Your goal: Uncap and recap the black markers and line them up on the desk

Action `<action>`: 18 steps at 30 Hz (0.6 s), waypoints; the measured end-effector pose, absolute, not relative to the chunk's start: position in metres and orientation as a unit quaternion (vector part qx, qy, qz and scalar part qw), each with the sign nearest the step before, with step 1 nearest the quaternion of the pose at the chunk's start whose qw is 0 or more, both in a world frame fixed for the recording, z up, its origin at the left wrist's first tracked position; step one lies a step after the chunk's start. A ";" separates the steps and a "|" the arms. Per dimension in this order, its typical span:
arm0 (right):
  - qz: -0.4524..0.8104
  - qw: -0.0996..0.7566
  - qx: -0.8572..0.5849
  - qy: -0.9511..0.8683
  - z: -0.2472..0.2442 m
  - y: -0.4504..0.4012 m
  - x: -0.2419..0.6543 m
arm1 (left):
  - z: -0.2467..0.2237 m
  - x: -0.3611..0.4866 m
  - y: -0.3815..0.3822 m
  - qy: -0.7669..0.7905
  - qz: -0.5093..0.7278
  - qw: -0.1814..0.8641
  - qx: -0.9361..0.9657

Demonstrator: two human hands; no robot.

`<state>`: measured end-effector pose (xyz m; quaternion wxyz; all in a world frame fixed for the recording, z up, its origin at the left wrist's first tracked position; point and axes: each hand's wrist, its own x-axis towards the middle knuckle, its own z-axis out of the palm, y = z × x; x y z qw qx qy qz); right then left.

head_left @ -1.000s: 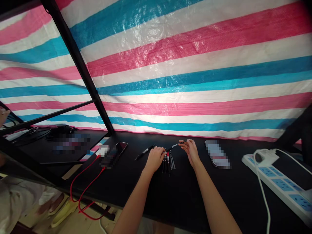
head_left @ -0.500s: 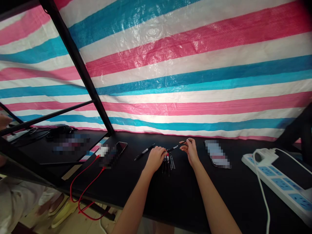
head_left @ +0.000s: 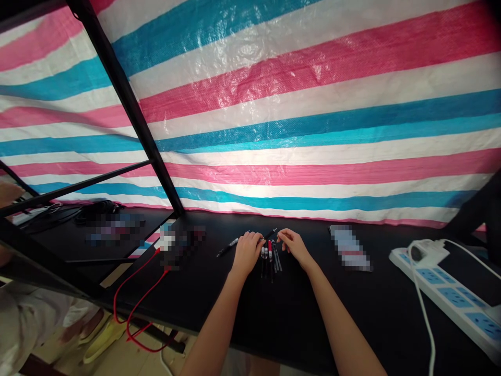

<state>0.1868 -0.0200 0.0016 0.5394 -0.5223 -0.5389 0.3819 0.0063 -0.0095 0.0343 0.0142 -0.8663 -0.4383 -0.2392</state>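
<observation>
Several pens and thin refills (head_left: 270, 257) lie side by side on the black table (head_left: 297, 318), between my two hands. My left hand (head_left: 249, 253) is closed on a black pen (head_left: 271, 233), whose tip points up and right just above the row. To the right of that tip is my right hand (head_left: 290, 245), its thumb and forefinger close together; what they hold, if anything, is too small to make out. Another black pen (head_left: 227, 247) rests on the table left of my left hand, partly hidden by it.
A blurred packet (head_left: 350, 248) lies to the right, before a white power strip (head_left: 450, 297) with a white cable. Phone-like items (head_left: 183, 248) with red cables (head_left: 135, 282) are at the left, beside a black metal frame (head_left: 136, 115). Another person's clothing (head_left: 31, 324) shows lower left.
My right hand has come off the far end of the pen and moved slightly down and left. The pen in my left hand now looks shorter and tilts more steeply.
</observation>
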 end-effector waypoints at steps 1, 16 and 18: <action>0.376 0.540 -0.526 -0.539 0.000 -0.019 0.188 | 0.034 0.006 -0.009 -0.441 -0.233 0.027 -0.866; 0.308 0.434 -0.604 -0.593 0.004 -0.025 0.187 | 0.020 -0.016 0.008 -0.614 -0.123 0.125 -0.770; 0.249 0.369 -0.665 -0.600 0.007 -0.029 0.186 | 0.019 -0.016 0.008 -0.633 -0.120 0.129 -0.754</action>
